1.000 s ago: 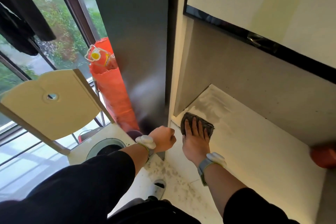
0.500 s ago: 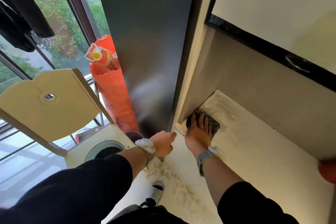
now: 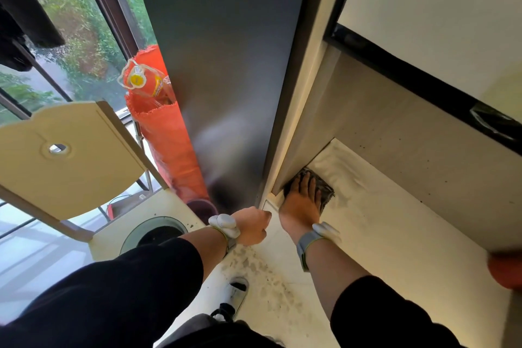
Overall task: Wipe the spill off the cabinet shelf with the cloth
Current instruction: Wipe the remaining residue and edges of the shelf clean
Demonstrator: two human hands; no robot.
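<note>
A dark cloth (image 3: 324, 192) lies flat on the pale cabinet shelf (image 3: 395, 229), in the shelf's left corner against the side wall. My right hand (image 3: 300, 202) presses down on it with straight fingers and covers most of it. A wet grey smear on the shelf surface trails from the cloth toward the back. My left hand (image 3: 251, 224) is curled into a fist at the shelf's front left edge, beside the cabinet's side panel, and I see nothing in it.
A tall dark panel (image 3: 220, 65) rises left of the shelf. An orange sack (image 3: 166, 138) with a bottle stands by the window. An orange object (image 3: 505, 271) sits at the shelf's right end. A pale round-topped board (image 3: 62, 155) and a floor hole (image 3: 158, 233) are at left.
My right hand has pushed the cloth farther back and left into the shelf corner. The left fist stays at the front edge.
</note>
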